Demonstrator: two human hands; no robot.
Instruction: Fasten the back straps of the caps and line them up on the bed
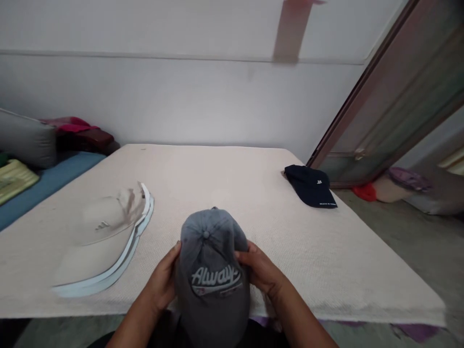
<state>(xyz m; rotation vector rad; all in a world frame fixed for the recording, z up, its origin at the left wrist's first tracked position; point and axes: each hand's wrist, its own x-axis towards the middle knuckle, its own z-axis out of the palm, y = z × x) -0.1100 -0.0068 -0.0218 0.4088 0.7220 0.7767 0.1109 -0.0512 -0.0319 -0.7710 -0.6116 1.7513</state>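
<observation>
Both hands are on the grey cap (pixel 208 246), one at each side, over the near edge of the worktop (pixel 232 181). The left hand (pixel 165 278) grips the cap's left side, its fingers mostly tucked behind the fabric, so I can't tell how tightly they close. The right hand (pixel 264 268) pinches the other side, thumb laid on the front panel beside the "Always" lettering, the fingers behind it and partly hidden. The crown points away from the person, and the brim comes back towards their lap, past the worktop's edge. Whether any of it rests on the cloth I can't make out.

For room, a broad stretch of cream cloth runs from the grey cap back to the wall (pixel 203 101), with another stretch on the right, between the right hand and the navy cap (pixel 311 186). That one lies close to the right-hand edge, its brim turned outward. On the left, the pale caps (pixel 105 246) sit well in from the left edge, their brims near the front.

Counting: one grey cap, one navy, and at least two pale ones nested together; the overlapping rims hide the exact number.
</observation>
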